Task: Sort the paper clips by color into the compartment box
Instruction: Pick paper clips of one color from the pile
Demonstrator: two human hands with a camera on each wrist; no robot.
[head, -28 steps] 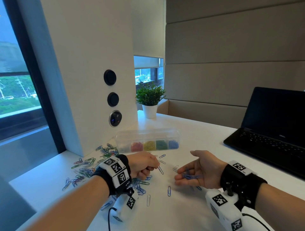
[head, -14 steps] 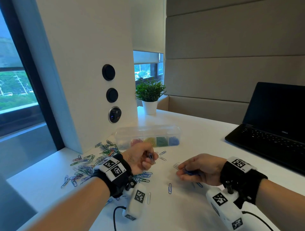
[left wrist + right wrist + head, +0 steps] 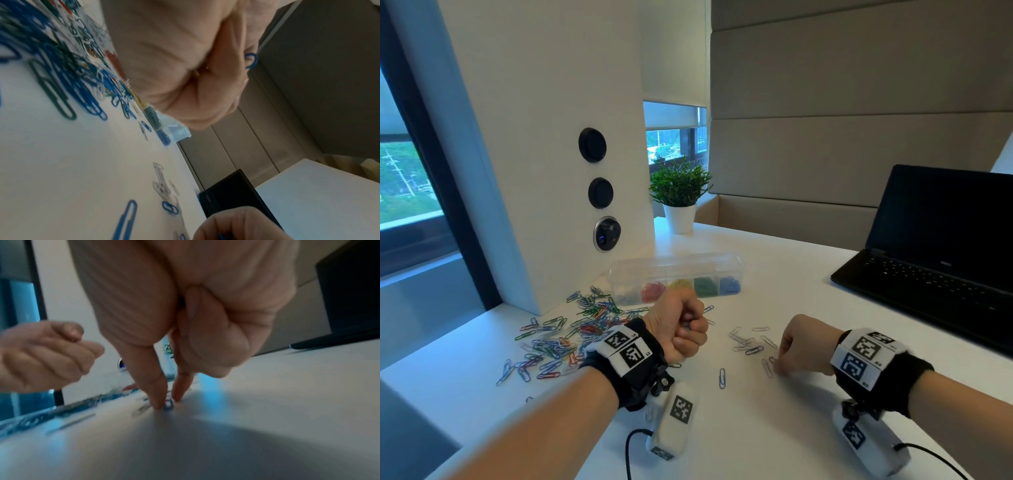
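1. My left hand (image 3: 677,329) is clenched in a fist above the table (image 3: 774,428), with the loop of a blue paper clip (image 3: 251,60) poking out between its curled fingers.
2. My right hand (image 3: 803,349) is lowered to the table on the right, thumb and forefinger tips (image 3: 158,395) pinching at a small clip (image 3: 168,405) lying there (too blurred to tell whether it is off the surface).
3. The compartment box (image 3: 676,279) sits at the far side, just beyond my left fist, holding red, yellow, green and blue clips in separate sections.
4. A loose heap of mixed clips (image 3: 565,335) spreads to the left of my left wrist.
5. One blue clip (image 3: 722,378) lies alone between my hands; a few pale ones (image 3: 748,342) lie just left of my right hand.
6. A laptop (image 3: 935,253) stands open at the far right.
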